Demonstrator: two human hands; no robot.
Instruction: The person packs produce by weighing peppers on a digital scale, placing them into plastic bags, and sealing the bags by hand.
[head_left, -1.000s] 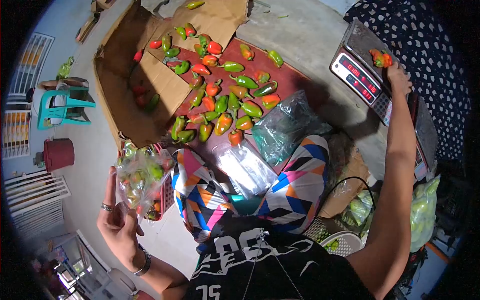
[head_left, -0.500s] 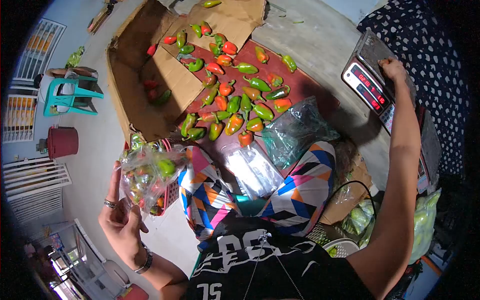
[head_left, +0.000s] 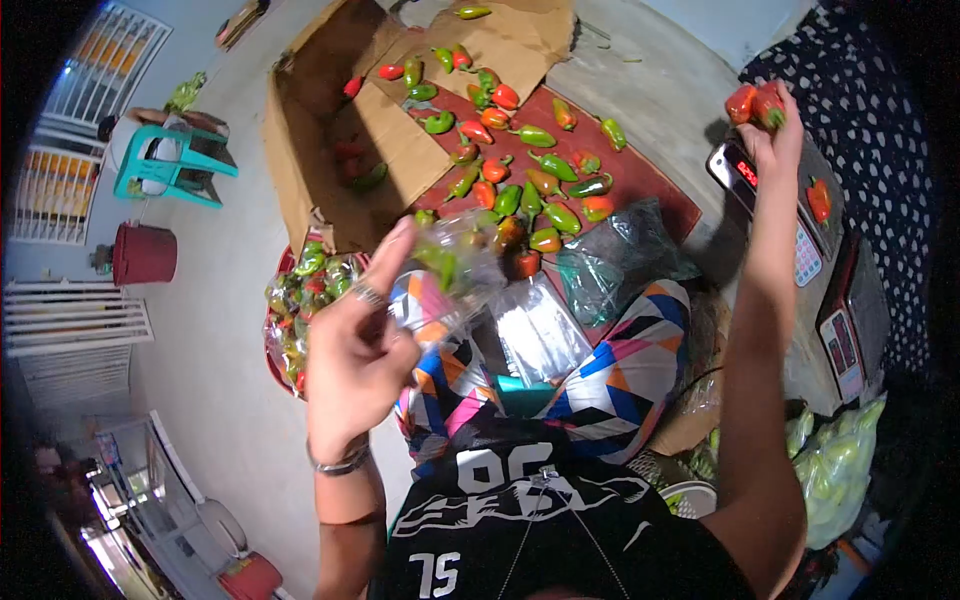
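Note:
My left hand [head_left: 360,350] pinches a clear plastic bag [head_left: 462,270] in front of my knee, with something green showing through it. The bag is smeared by motion, so how much it holds cannot be made out. My right hand [head_left: 778,135] is closed around red peppers [head_left: 741,104], raised over the far end of a digital scale [head_left: 745,172] whose red display is lit. Another red pepper [head_left: 819,201] rests on the scale's platform. Between my hands, many green and red peppers [head_left: 531,200] lie spread on a dark red surface [head_left: 660,170].
An open cardboard box [head_left: 300,150] stands at the upper left. Below it sits a red basket [head_left: 272,352] of bagged peppers. Flat clear bags [head_left: 540,330] and a dark plastic bag [head_left: 625,255] lie before my lap. A second scale [head_left: 845,355] and a filled bag [head_left: 845,470] are at right.
My left hand has moved right, away from the basket, with the clear bag. My right hand has risen from the scale platform and now holds red peppers. The view has shifted slightly.

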